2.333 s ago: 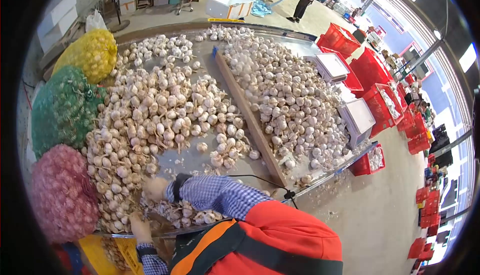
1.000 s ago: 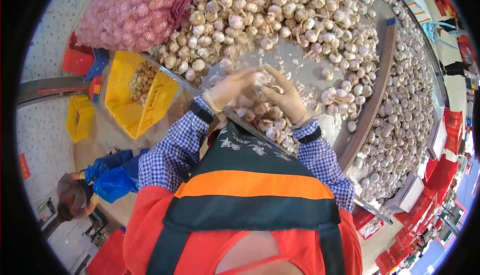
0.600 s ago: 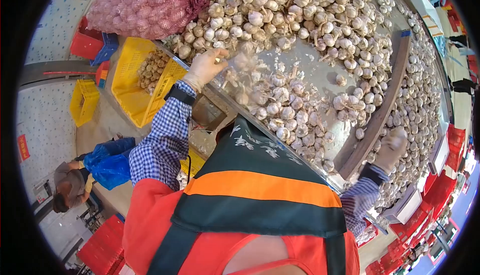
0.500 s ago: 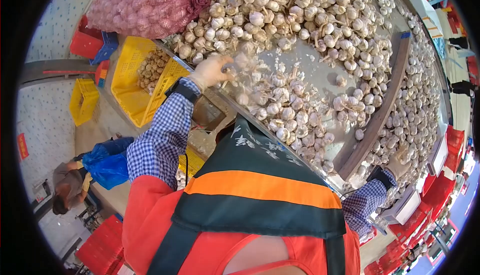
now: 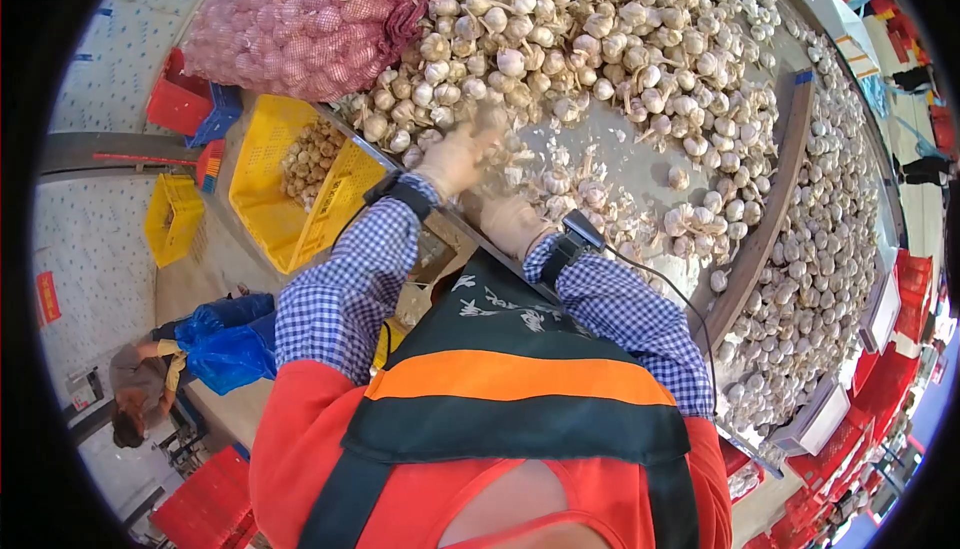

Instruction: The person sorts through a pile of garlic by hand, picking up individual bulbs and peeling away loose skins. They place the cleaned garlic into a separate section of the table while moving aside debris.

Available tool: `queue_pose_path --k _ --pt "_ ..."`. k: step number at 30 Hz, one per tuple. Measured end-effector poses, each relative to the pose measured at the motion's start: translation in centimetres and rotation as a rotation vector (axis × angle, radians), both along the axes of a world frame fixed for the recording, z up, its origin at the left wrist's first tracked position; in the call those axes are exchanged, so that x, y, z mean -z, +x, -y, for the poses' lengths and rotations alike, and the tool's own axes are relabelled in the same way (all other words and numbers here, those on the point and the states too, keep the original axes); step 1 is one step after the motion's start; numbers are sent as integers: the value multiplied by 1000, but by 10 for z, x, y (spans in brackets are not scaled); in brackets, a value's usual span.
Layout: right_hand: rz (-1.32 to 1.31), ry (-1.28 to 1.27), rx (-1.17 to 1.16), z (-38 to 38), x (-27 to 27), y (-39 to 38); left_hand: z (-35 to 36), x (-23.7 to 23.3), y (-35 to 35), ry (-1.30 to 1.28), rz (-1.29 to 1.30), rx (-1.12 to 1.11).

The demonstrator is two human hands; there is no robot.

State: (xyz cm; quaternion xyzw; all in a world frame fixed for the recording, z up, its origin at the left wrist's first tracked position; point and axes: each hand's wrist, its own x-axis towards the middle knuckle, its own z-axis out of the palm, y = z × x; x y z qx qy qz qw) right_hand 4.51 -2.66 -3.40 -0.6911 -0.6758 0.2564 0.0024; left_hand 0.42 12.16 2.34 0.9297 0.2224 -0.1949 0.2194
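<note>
Whole garlic bulbs [image 5: 640, 19] lie heaped on a metal table [image 5: 640, 164]. At the table's near edge, my left hand [image 5: 452, 161] reaches over the bulbs, its fingers smeared by motion. Close beside it is my right hand [image 5: 512, 225], low over the near edge and a smaller group of bulbs [image 5: 590, 194]. Its fingertips are blurred and partly hidden, so whether it grips a bulb cannot be made out. Both wrists carry dark straps with cables. Loose skins and bits [image 5: 550, 144] are scattered past the hands.
A curved divider [image 5: 770, 209] separates more garlic [image 5: 815, 239] on the right. A pink mesh sack [image 5: 310, 24] of bulbs stands at the upper left. Below it is a yellow crate [image 5: 270, 174] with garlic inside. Another person [image 5: 140, 374] bends by a blue bag [image 5: 230, 349].
My right hand has come from the garlic beyond the divider over to my left hand. My left hand has shifted slightly right. Fewer bulbs show at the near edge, where my right arm now covers them.
</note>
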Motion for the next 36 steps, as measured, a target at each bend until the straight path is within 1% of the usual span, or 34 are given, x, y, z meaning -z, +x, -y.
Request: queue_pose_path --k 1,2,4,5,6,7,9,10,11,12,13,14,15,16,17,18,19,20,21,22,23,24,26,27,28,29,30,31,32,33,34,35,36 --pt "92 -64 35 -2 9 -1 -3 32 -1 41 94 67" --pt "99 -63 29 0 4 4 -4 46 0 42 101 60" --pt "-266 55 197 10 -25 28 -3 62 4 110 144 31" --pt "-473 -20 344 13 -49 46 -3 66 2 81 187 -32" --pt "-541 -13 477 13 -59 60 -4 63 0 78 190 -44" --pt "-575 72 614 12 -55 74 -8 59 -3 -67 252 -110" --pt "-418 38 698 -5 -49 109 -17 60 -9 -331 369 -186" --pt "-420 36 696 -20 -41 118 -16 46 -10 -331 367 -190" --pt "-327 108 668 -36 -28 122 -12 19 -13 -805 305 -520" --pt "-234 184 638 -50 -16 122 -9 3 -17 -1272 227 -850" --pt "-240 190 632 -62 -5 118 -9 9 -23 -1426 333 -856" --pt "-109 303 445 -74 4 112 -7 20 -31 -1415 337 -860" --pt "24 414 258 -82 8 107 -4 36 -41 -1152 531 -606" --pt "19 419 253 -85 7 103 -3 49 -46 -875 697 -351" --pt "42 359 290 -86 4 98 -3 56 -46 -1292 621 -702" --pt "66 298 327 -87 5 96 0 40 -41 -1285 625 -706" --pt "32 210 346 -89 4 100 5 25 -38 -1501 621 -805" --pt "30 209 343 -85 2 102 9 14 -36 -1720 608 -903" --pt "-104 157 459 -78 -4 103 8 13 -33 -1935 640 -914" --pt "-238 103 578 -68 -12 105 11 10 -32 -1937 634 -915" --pt "-491 119 715 -53 -22 108 17 -7 -25 -1985 660 -1063" --pt "-482 122 720 -37 -28 111 20 -16 -18 -2030 688 -1209" --pt "-1723 207 1105 -4 -41 109 30 -15 -12 -2037 708 -1232" --pt "-1717 206 1103 8 -54 100 40 -15 -11 -1194 818 -820" --pt "-1932 302 1218 18 -69 86 48 -14 -7 -360 795 -389" --pt "-2150 402 1327 28 -77 74 55 10 10 -1104 731 -797" --pt "-2088 438 1243 43 -53 65 62 52 15 -840 910 -447" --pt "-1759 475 1136 51 -50 56 80 13 32 -1235 624 -766" --pt "-1433 503 1021 58 -49 48 94 22 38 -865 563 -617" --pt "-1437 505 1017 71 -42 46 103 16 40 -767 556 -485" --pt "-1660 595 1200 89 -31 48 110 10 40 -670 542 -353" --pt "-1883 686 1388 104 -23 50 114 11 41 -667 536 -349" --pt "-1887 690 1392 115 -18 50 118 12 41 -816 564 -257"
